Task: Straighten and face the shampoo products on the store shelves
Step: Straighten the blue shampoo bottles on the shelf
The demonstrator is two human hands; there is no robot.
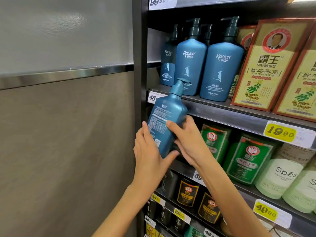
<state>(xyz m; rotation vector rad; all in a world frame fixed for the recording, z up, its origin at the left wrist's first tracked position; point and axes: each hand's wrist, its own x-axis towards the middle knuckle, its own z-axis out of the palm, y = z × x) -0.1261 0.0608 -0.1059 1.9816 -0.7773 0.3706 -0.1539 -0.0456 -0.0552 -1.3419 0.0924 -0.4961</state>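
Bottle: the bottle (164,124) was off the shelf (222,113), held in the air just in front of its front edge, near the left end
Axis: long axis tilted, base down-left toward the person, pump (181,82) up-right, its top just above the shelf's front edge
Facing: the fine-print back label faced the person, so the logo side likely needed a half turn about the long axis
Left hand: the left hand (148,154) cupped the base from the left, fingers up along the side, thumb under the bottom
Right hand: the right hand (188,142) was clamped on the lower right side, thumb across the back label, fingers wrapped behind
Nearer hand: the right, lying between bottle and shelf
Row: the row (222,71) of matching bottles stood logo-out; its leftmost one sat further back, leaving a front gap at the left end, the probable slot
Look: matte teal-blue plastic, flat-faced, rounded shoulders, darker pump; probably slick
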